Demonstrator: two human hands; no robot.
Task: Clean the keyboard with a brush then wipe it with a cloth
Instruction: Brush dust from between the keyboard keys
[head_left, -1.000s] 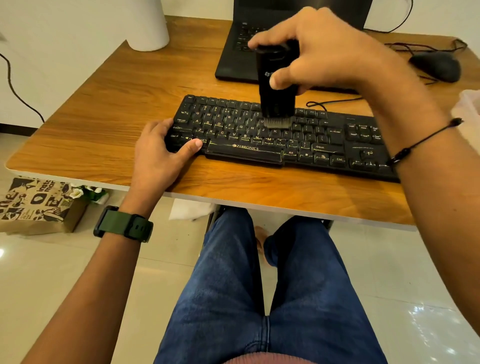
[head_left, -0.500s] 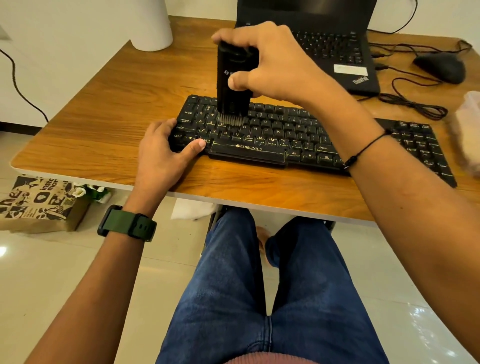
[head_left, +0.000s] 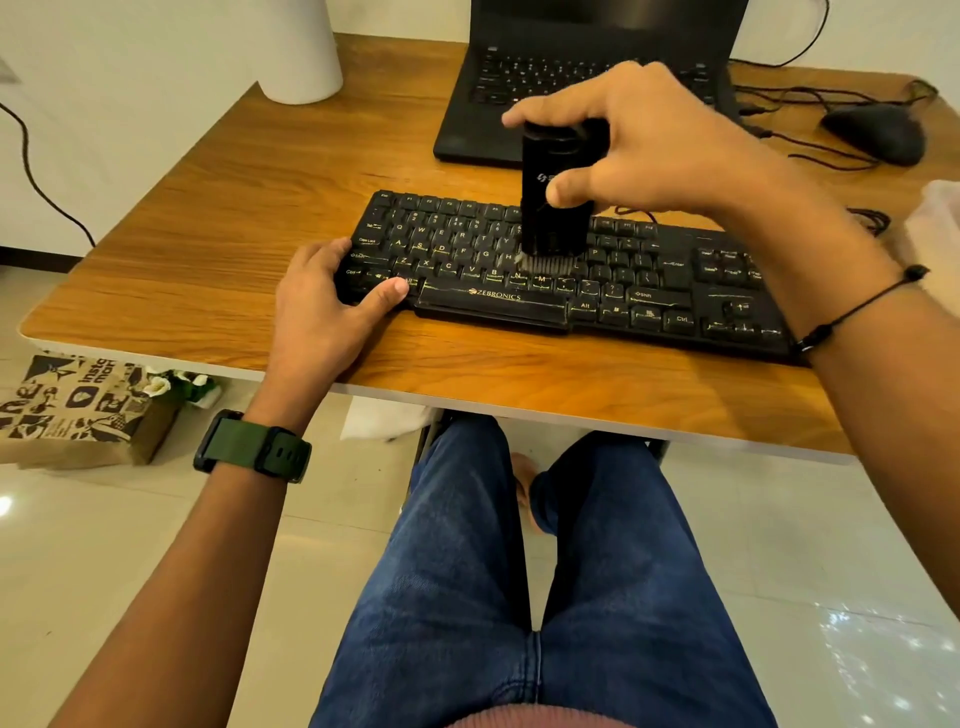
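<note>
Keyboard (head_left: 613, 291): lies on my desk (head_left: 208, 218), long way going left to right.
Right hand (head_left: 639, 140): grips my brush (head_left: 556, 197) upright, bristles on the middle keys.
Left hand (head_left: 322, 306): holds the keyboard's left end.

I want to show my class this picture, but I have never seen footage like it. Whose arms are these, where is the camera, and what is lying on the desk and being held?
There is no machine here: a person wears one camera on the head, looking down at their own arms and knees. The right hand grips a black brush upright, its bristles on the middle keys of a black keyboard. The left hand holds the keyboard's left end, thumb on the front keys. On the wooden desk behind lie an open laptop, a mouse with cables, and the base of a white object. No cloth can be surely identified.
</note>
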